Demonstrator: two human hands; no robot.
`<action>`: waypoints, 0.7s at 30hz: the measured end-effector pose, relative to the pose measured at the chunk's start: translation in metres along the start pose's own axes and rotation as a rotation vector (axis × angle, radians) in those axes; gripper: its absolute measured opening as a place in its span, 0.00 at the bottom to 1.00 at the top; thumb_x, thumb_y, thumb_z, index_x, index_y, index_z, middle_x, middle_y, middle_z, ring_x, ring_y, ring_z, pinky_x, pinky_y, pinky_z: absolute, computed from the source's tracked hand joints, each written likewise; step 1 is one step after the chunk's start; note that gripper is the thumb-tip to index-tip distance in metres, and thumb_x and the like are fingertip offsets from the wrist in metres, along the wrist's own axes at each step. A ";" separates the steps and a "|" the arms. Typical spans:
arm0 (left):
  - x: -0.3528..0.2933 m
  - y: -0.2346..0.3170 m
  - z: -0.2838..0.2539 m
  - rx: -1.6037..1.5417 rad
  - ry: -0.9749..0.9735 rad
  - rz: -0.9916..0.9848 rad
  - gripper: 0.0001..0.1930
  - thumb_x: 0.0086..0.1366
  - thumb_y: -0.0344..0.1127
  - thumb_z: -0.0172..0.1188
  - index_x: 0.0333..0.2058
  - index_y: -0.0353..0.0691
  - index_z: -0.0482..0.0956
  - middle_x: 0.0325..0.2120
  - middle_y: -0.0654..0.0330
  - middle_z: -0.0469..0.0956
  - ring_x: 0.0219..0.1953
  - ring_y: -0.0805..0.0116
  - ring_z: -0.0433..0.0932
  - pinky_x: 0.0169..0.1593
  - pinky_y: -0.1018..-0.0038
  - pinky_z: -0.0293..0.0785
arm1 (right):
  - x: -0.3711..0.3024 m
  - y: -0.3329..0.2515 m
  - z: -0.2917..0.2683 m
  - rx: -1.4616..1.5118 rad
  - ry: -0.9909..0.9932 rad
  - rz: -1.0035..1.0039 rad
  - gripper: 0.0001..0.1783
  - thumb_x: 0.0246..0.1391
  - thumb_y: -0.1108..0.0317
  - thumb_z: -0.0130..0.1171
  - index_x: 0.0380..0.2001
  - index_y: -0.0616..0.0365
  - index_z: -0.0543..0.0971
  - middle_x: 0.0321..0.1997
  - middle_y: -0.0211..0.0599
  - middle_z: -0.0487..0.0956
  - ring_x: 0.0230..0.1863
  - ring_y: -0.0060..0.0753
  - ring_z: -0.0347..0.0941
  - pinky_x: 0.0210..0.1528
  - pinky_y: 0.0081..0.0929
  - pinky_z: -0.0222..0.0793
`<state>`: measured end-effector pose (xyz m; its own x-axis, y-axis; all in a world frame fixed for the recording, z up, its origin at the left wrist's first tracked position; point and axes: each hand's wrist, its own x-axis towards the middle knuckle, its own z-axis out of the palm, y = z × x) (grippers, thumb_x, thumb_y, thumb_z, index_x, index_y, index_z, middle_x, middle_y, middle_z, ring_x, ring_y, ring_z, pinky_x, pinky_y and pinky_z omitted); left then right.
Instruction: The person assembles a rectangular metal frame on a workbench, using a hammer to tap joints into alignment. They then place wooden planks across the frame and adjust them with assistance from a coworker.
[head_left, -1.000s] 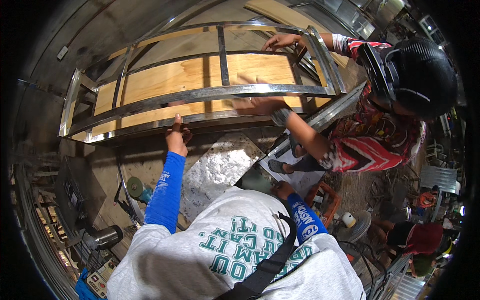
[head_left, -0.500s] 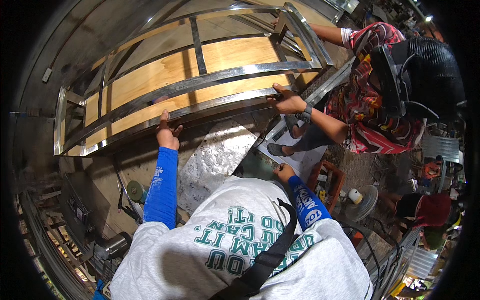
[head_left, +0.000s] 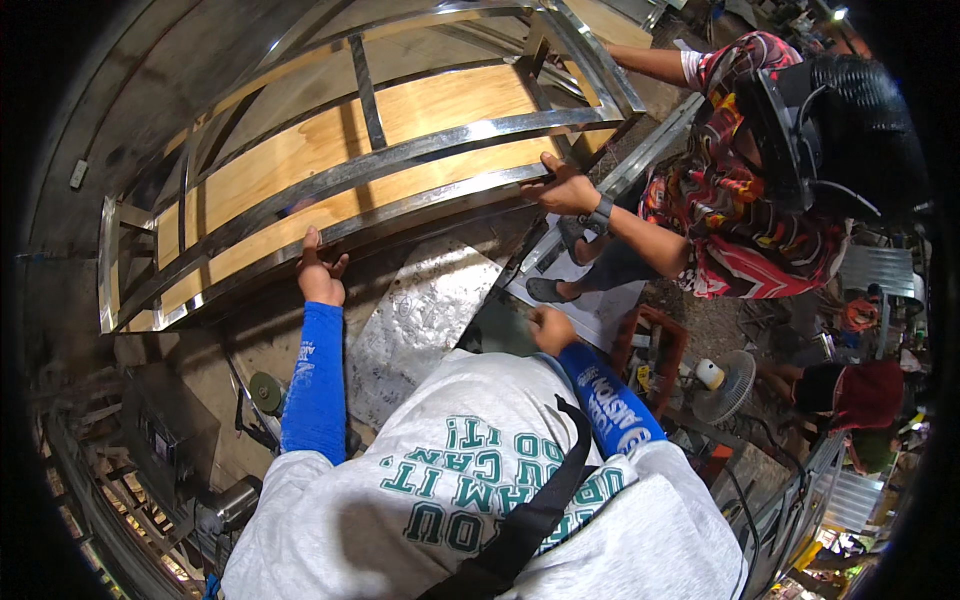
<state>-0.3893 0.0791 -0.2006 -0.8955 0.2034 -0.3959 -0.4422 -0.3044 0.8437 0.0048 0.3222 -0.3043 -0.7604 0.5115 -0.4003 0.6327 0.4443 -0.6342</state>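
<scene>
A long frame of shiny metal square tubing with plywood panels [head_left: 460, 100] is tilted ahead of me. My left hand [head_left: 321, 278], below a blue sleeve, is closed on its near lower metal rail [head_left: 400, 208], thumb on top and fingers under the edge. My right hand [head_left: 551, 330] is held in front of my waist, fingers curled in, apart from the frame; nothing shows in it. A co-worker in a red patterned shirt [head_left: 690, 225] grips the same rail farther right with one hand [head_left: 568, 188]; their other arm reaches to the frame's far right end.
A shiny metal sheet [head_left: 425, 315] lies below the frame. On the right are a red crate [head_left: 648, 350], a fan [head_left: 728, 385] and another person in dark red [head_left: 866, 396]. A round green disc tool [head_left: 267, 392] and metal stock stand at lower left.
The frame has shifted left, its left end dropping a little, with my left hand and the co-worker's hand moving along on it. My right hand has moved slightly left and up.
</scene>
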 end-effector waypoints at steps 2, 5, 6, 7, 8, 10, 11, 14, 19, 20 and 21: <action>-0.001 -0.003 0.008 -0.023 0.003 0.010 0.17 0.64 0.53 0.67 0.43 0.49 0.80 0.32 0.65 0.82 0.34 0.72 0.83 0.30 0.74 0.80 | -0.012 -0.104 -0.045 0.067 0.343 -0.414 0.13 0.55 0.66 0.62 0.39 0.64 0.79 0.42 0.54 0.80 0.46 0.56 0.77 0.46 0.46 0.72; -0.007 0.002 0.022 -0.061 0.009 0.026 0.19 0.63 0.53 0.68 0.42 0.45 0.81 0.30 0.65 0.82 0.30 0.73 0.81 0.28 0.75 0.80 | 0.020 -0.189 -0.115 -0.207 0.820 -0.659 0.16 0.53 0.68 0.63 0.44 0.61 0.78 0.48 0.50 0.77 0.52 0.57 0.72 0.57 0.48 0.65; -0.008 0.002 0.024 -0.065 0.002 0.032 0.19 0.63 0.53 0.68 0.42 0.45 0.81 0.30 0.65 0.82 0.30 0.73 0.81 0.28 0.75 0.80 | 0.032 -0.205 -0.134 -0.261 0.891 -0.630 0.18 0.53 0.65 0.64 0.45 0.63 0.77 0.49 0.52 0.77 0.54 0.58 0.70 0.58 0.49 0.64; -0.008 0.003 0.025 -0.067 -0.004 0.041 0.18 0.63 0.53 0.68 0.42 0.46 0.81 0.30 0.64 0.82 0.29 0.73 0.81 0.28 0.75 0.80 | 0.044 -0.212 -0.151 -0.413 0.773 -0.450 0.25 0.51 0.60 0.66 0.47 0.66 0.75 0.52 0.55 0.75 0.57 0.58 0.69 0.61 0.53 0.62; -0.009 0.005 0.024 -0.064 -0.011 0.048 0.18 0.63 0.53 0.68 0.42 0.46 0.81 0.30 0.64 0.82 0.29 0.73 0.81 0.28 0.75 0.80 | 0.058 -0.213 -0.160 -0.603 0.666 -0.271 0.35 0.51 0.53 0.65 0.53 0.73 0.72 0.58 0.59 0.73 0.62 0.57 0.67 0.64 0.60 0.59; -0.005 0.004 0.013 -0.030 -0.026 0.018 0.18 0.63 0.53 0.68 0.42 0.46 0.81 0.30 0.64 0.82 0.29 0.73 0.81 0.28 0.75 0.80 | 0.081 -0.214 -0.161 -0.748 0.716 -0.085 0.45 0.54 0.45 0.61 0.60 0.77 0.67 0.63 0.63 0.71 0.65 0.56 0.67 0.65 0.67 0.55; 0.001 0.003 0.009 -0.017 -0.032 0.005 0.19 0.63 0.53 0.69 0.42 0.46 0.81 0.30 0.63 0.82 0.28 0.73 0.81 0.28 0.76 0.80 | 0.084 -0.212 -0.164 -0.743 0.638 -0.034 0.40 0.55 0.44 0.59 0.55 0.74 0.73 0.61 0.61 0.74 0.63 0.55 0.69 0.66 0.68 0.53; -0.007 0.006 0.013 -0.005 -0.006 0.013 0.19 0.63 0.53 0.69 0.42 0.45 0.81 0.29 0.63 0.82 0.27 0.72 0.80 0.28 0.76 0.80 | 0.083 -0.211 -0.173 -0.748 0.446 0.053 0.33 0.57 0.43 0.55 0.44 0.67 0.85 0.53 0.57 0.81 0.58 0.55 0.75 0.68 0.69 0.49; -0.007 0.004 0.014 -0.009 -0.012 0.017 0.19 0.62 0.53 0.69 0.41 0.44 0.81 0.28 0.63 0.81 0.27 0.72 0.80 0.27 0.76 0.80 | 0.081 -0.188 -0.174 -0.722 0.465 -0.012 0.33 0.58 0.41 0.54 0.39 0.67 0.86 0.45 0.56 0.84 0.54 0.55 0.77 0.68 0.66 0.51; -0.006 0.004 0.013 -0.009 -0.016 0.019 0.19 0.62 0.53 0.69 0.41 0.44 0.81 0.28 0.63 0.81 0.27 0.72 0.80 0.27 0.76 0.80 | 0.080 -0.186 -0.172 -0.720 0.472 -0.026 0.35 0.58 0.41 0.55 0.43 0.68 0.83 0.48 0.56 0.82 0.54 0.55 0.77 0.68 0.66 0.52; -0.007 0.004 0.012 -0.007 -0.019 0.024 0.19 0.63 0.52 0.69 0.41 0.44 0.81 0.27 0.63 0.81 0.27 0.72 0.81 0.27 0.76 0.80 | 0.079 -0.184 -0.173 -0.718 0.485 -0.040 0.36 0.58 0.40 0.55 0.46 0.69 0.80 0.50 0.57 0.81 0.55 0.56 0.76 0.67 0.65 0.54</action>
<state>-0.3842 0.0879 -0.1903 -0.9045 0.2142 -0.3688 -0.4214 -0.3158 0.8501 -0.1470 0.4078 -0.1049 -0.7411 0.6700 0.0433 0.6704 0.7419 -0.0051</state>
